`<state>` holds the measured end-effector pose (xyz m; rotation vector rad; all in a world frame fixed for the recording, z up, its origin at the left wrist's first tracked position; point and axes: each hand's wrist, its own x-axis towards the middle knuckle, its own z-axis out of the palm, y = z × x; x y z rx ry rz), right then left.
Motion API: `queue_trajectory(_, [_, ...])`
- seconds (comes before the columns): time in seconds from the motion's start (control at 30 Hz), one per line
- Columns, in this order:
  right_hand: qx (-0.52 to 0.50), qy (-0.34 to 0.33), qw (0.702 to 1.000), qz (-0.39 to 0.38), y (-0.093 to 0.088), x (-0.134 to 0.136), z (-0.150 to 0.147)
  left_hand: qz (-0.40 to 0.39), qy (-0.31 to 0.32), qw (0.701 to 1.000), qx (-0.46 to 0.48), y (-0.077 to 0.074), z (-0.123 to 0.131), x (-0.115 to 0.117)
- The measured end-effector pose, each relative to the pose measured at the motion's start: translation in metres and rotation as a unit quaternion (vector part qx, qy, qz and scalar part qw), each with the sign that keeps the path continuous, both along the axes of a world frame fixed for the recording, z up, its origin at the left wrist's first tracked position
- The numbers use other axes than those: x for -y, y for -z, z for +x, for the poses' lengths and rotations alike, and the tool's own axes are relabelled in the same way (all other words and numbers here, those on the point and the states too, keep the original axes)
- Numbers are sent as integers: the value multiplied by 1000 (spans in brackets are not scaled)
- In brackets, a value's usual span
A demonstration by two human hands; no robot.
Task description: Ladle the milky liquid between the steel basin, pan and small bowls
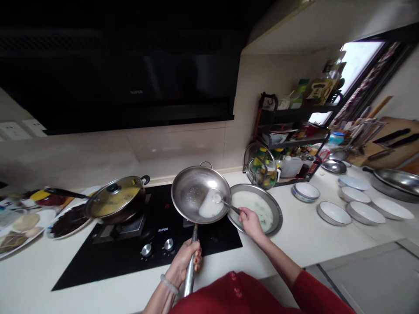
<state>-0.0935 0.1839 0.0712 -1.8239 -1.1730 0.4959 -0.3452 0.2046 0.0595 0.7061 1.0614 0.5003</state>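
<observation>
My left hand [189, 258] is closed around the long metal handle of a wok [186, 187], which tilts over the right side of the stove. White liquid [206, 210] pools in the wok's right side. My right hand [251, 221] grips the handle of a ladle [217, 197], whose bowl sits in that liquid. Below my right forearm and to the right of the wok, a wide metal basin [277, 213] holds more whitish liquid with darker bits in it. The wok's rim overlaps the basin's left edge in this view.
A lidded pan [114, 200] stands on the left burner of the black stove [121, 253]. Plates of food [69, 220] lie further left. Several bowls [334, 213] are on the right counter. A glass lid [260, 165] leans against a spice rack [301, 141]. The range hood [137, 83] hangs above.
</observation>
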Motion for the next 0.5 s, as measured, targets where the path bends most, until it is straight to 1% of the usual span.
queue_trajectory(0.07, [-98,35,995,0,-1,1,1,1,2,1000,0,0,0,0])
queue_trajectory(0.13, [-181,57,982,3,-4,4,2,2,5,1000,-3,-1,-1,0])
queue_trajectory(0.23, [-273,74,959,2,-12,11,1,6,6,1000,-7,-1,-1,1])
queue_trajectory(0.37, [-334,89,938,-4,-25,22,-2,4,2,1000,-8,-1,0,0])
queue_trajectory(0.5, [-339,96,936,-10,-35,31,-2,2,1,1000,-6,0,0,0])
